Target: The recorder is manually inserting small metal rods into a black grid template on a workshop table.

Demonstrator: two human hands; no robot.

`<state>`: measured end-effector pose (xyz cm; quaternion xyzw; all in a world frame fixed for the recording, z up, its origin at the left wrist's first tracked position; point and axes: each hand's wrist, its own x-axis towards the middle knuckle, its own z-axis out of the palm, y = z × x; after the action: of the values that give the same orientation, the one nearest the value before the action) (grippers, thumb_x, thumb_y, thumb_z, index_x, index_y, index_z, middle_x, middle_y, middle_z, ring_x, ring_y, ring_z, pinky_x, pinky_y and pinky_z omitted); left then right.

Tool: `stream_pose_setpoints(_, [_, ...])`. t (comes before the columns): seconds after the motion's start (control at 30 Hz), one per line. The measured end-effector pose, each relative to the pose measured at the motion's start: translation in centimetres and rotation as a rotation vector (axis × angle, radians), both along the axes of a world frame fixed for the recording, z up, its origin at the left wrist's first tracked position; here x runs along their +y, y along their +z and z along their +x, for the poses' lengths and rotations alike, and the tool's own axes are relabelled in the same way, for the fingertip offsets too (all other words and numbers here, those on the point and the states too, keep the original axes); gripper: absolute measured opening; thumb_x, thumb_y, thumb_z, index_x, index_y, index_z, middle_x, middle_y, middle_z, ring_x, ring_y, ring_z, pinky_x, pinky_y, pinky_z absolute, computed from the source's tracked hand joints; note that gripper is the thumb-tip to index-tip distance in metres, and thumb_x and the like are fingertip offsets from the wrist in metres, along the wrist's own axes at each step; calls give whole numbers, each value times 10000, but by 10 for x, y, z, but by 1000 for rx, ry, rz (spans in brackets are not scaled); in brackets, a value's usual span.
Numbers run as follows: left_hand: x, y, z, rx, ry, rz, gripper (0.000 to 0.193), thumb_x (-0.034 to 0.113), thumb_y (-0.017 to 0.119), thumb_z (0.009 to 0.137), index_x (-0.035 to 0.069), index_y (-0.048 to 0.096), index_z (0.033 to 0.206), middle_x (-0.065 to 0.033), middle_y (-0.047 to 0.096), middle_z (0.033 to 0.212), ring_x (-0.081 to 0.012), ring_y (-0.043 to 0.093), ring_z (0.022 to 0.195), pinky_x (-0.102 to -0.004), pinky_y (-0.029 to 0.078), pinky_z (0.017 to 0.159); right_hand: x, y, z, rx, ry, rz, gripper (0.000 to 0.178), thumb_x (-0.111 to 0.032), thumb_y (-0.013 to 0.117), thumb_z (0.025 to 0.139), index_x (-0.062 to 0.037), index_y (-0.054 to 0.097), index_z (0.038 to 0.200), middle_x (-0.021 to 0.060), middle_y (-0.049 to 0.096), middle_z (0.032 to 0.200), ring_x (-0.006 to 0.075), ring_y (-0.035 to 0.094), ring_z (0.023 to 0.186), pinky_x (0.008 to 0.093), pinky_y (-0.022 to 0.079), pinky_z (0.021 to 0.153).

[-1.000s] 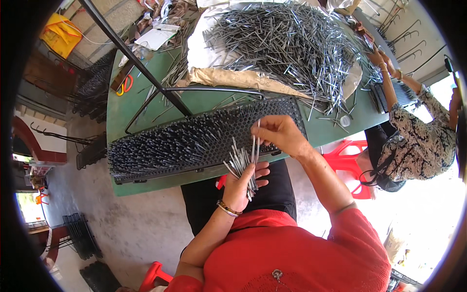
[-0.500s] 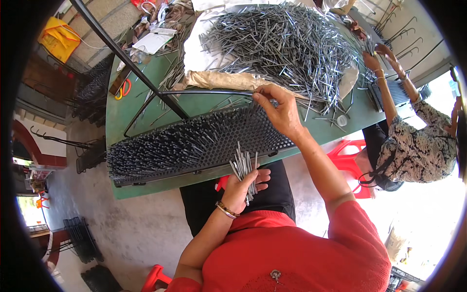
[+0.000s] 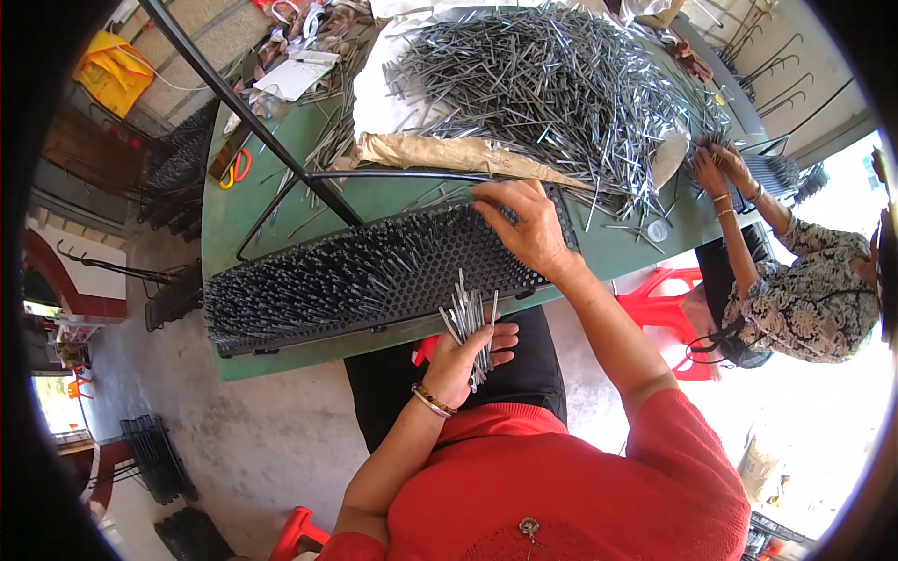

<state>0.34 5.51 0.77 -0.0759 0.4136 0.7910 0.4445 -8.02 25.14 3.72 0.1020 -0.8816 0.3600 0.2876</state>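
A bundle of thin grey metal rods (image 3: 467,313) stands in my left hand (image 3: 458,360), the thumb closed over them and the other fingers partly curled beneath. On the table's near side lies a long black perforated rack (image 3: 440,266). Rods crowd its left and middle holes, while bare holes show toward the right. My right hand (image 3: 526,229) is over the rack's right part, its bent thumb and fingers close together at the far row. Whatever those fingertips hold is hidden or too small to make out.
A large heap of loose rods (image 3: 552,84) covers the back of the green table (image 3: 234,206) on paper. A black metal frame (image 3: 234,103) rises from behind the rack. Orange scissors (image 3: 242,166) lie at left. On the right, another person's hands (image 3: 720,168) work at a similar rack.
My right hand has moved slightly left and down along the rack's far edge. My left hand stays nearly still with its rods. The other person's hands have come down toward their rack.
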Motion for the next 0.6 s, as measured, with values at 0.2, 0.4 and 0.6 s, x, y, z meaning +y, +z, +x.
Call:
stream_pose_setpoints(0.2, [0,0,2,9,-25,19,278,114,510,944,-11,496,1191,-191,622,1095,-240,638,960,-356,553,785,1,0,0,69,17,130,190,-100,704,775,-79,671,961,59,664,893,242,598,847,347,422,794])
stream_pose_setpoints(0.4, [0,3,1,-2,22,10,256,116,509,947,1,506,1176,-192,621,1096,-246,636,965,-365,555,781,0,-4,-1,80,-73,147,150,-104,703,772,-74,676,917,60,658,900,242,592,854,352,421,788])
stream_pose_setpoints(0.6, [1,8,-1,-60,50,39,255,134,513,951,37,518,1186,-170,626,1086,-235,637,949,-362,556,775,-1,9,1,83,-44,204,98,-105,679,793,-59,666,878,59,639,884,247,578,849,361,415,781])
